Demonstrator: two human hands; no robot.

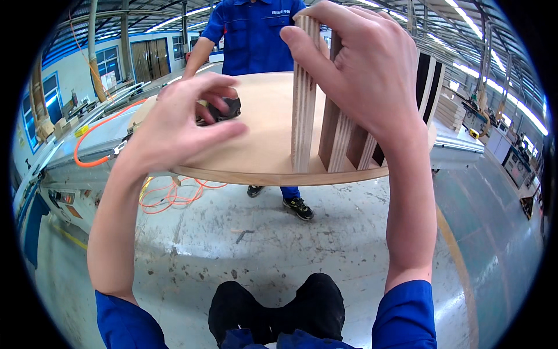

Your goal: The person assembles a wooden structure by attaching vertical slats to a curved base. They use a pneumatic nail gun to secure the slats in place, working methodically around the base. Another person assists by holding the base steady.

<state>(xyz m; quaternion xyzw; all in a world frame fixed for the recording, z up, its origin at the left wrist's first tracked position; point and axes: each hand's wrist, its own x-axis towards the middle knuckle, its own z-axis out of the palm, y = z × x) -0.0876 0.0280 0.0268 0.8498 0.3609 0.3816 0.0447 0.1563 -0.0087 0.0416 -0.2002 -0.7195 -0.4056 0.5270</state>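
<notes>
My right hand (366, 72) grips the top of an upright plywood panel (304, 110), thumb on the near side and fingers over the top. The panel's layered edge faces me, and its foot is at the near rim of a round wooden board (261, 125). More upright slats (339, 142) stand to its right, partly hidden by my right forearm. My left hand (180, 119) is open above the board's left part, thumb and fingers spread. Behind its fingers a black tool (228, 109) shows in part; its kind is hidden.
A person in blue workwear (256, 38) stands across the board, one arm reaching to its far left. An orange air hose (87, 163) loops at the left, and more orange hose (168, 200) lies on the floor. A metal rail (459, 145) runs to the right.
</notes>
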